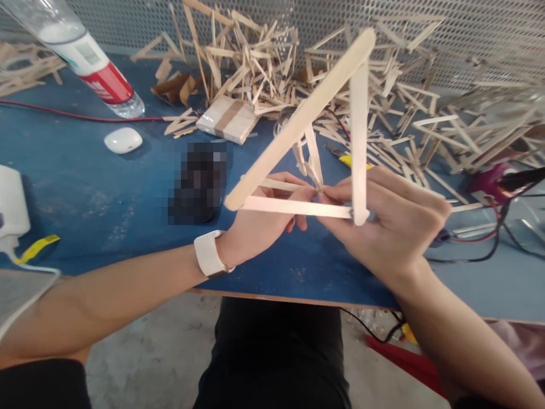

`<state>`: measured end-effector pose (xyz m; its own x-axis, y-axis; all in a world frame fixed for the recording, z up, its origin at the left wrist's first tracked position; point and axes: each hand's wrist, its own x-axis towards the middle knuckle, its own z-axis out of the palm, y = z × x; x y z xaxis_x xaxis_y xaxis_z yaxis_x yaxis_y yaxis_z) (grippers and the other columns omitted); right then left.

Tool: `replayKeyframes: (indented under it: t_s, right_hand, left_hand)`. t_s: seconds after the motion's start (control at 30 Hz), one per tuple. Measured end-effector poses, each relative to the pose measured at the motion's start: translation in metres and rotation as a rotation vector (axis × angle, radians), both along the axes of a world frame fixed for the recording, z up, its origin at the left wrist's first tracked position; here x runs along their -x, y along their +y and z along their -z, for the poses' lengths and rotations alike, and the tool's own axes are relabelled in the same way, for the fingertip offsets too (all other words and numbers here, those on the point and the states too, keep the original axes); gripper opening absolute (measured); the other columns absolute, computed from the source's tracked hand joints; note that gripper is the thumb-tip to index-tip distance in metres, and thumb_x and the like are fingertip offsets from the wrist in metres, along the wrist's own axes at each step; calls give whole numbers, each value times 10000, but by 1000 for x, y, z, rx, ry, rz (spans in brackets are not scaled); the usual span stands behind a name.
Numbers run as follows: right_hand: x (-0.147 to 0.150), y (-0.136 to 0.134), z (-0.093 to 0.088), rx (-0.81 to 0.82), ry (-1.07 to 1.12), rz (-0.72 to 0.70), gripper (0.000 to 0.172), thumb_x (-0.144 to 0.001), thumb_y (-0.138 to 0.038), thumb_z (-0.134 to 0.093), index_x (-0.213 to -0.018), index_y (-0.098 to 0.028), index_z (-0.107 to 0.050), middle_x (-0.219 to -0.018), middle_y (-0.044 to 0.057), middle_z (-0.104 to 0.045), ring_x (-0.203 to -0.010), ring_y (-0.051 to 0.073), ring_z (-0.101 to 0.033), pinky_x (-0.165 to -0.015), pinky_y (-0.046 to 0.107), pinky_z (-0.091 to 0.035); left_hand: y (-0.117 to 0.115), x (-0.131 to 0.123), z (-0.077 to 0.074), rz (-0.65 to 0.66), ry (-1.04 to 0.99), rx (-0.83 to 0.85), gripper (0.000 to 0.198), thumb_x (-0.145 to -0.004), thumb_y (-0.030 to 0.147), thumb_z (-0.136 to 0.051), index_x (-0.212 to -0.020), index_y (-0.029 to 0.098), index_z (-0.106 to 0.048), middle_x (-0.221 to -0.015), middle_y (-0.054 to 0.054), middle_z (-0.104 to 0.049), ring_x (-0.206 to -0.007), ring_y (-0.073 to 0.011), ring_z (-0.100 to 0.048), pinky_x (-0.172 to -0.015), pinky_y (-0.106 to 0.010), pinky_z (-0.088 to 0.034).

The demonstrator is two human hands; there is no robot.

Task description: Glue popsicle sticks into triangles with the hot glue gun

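Observation:
A frame of wooden craft sticks (pixel 304 116) is held up over the blue table, its front sticks joined in a triangle. Smaller stick pieces rise behind it, meeting near my fingertips. My left hand (pixel 259 230), with a white band on the wrist, pinches the frame around its lower middle, partly hidden behind the bottom stick. From the other side my right hand (pixel 387 227) closes its thumb and fingers on the same spot, next to the triangle's lower right corner. The exact join between the fingertips is too small to make out.
Loose sticks and stick frames (pixel 264 68) pile along the perforated metal panel (pixel 489 40). A banded bundle of sticks (pixel 227 118), a water bottle (pixel 102 74), a white earbud case (pixel 123 140) and a blurred dark object (pixel 198 182) lie leftward. Cables (pixel 464 260) run at right.

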<state>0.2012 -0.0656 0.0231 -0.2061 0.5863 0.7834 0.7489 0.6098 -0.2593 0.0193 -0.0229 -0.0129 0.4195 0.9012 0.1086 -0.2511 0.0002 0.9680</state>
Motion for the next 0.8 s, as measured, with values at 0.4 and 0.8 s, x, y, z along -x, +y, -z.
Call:
replayKeyframes:
  t_s: [0.4,0.8]
  right_hand:
    - [1,-1,-2,9,-14,7,225,-885,-155,-892,-860,-297,-719,-775,-8,-791,-678,216,-761,-568,368,-584]
    - [3,4,3,-61,5,-14,163,-923,-204,-879,-890,-295,-749,-759,-33,-775,-648,172,-727,-566,332,-557]
  left_hand:
    - [1,0,3,20,-25,13,293,-962,409,-862,-861,164,-737,-668,-4,-722,-531,-97,-644,-458,-192,-490]
    - [-1,-4,-2,-45,5,-1,311,-925,387,-885,-797,153,-725,-615,0,-687,-499,-92,-613,-418,-180,-432]
